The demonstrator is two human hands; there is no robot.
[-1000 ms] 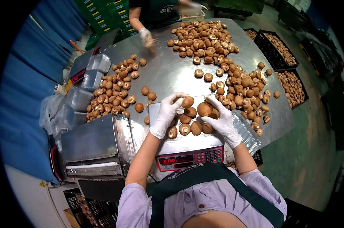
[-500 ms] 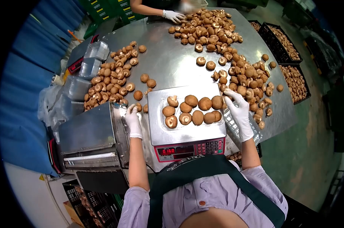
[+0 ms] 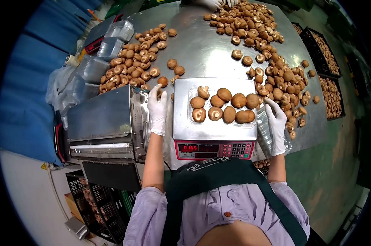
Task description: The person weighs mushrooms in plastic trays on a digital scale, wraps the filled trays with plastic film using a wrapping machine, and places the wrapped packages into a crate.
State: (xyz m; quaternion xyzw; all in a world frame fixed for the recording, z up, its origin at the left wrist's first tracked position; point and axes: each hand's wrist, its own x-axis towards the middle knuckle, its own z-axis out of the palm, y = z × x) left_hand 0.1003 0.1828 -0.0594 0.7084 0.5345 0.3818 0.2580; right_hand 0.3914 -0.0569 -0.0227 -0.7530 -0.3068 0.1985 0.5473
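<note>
Mushrooms (image 3: 229, 114) arranged in two loose rows in a clear tray (image 3: 207, 107), which lies flat on the platform of a weighing scale (image 3: 214, 132) at the centre of the frame. The scale's red digits, lower centre, appear to read 0165. The gloved hands flank the tray, well apart from each other and clear of the platform. The left hand (image 3: 157, 110), left of centre, has its fingers loosely curled with nothing visible in them; a single mushroom (image 3: 163, 81) lies just above its fingertips, contact uncertain. The right hand (image 3: 276, 127), right of centre, is partly open, thumb and forefinger separated, with no held object visible. It overlies clear plastic packaging (image 3: 264, 128), and its fingertips lie beside the lower edge of the right-hand mushroom heap (image 3: 288, 76); whether they touch cannot be told. A second heap (image 3: 130, 64) covers the counter (image 3: 193, 45) at upper left, beside stacked empty trays (image 3: 92, 69). A metal-topped machine (image 3: 99, 112) occupies the left, near the left hand.
</note>
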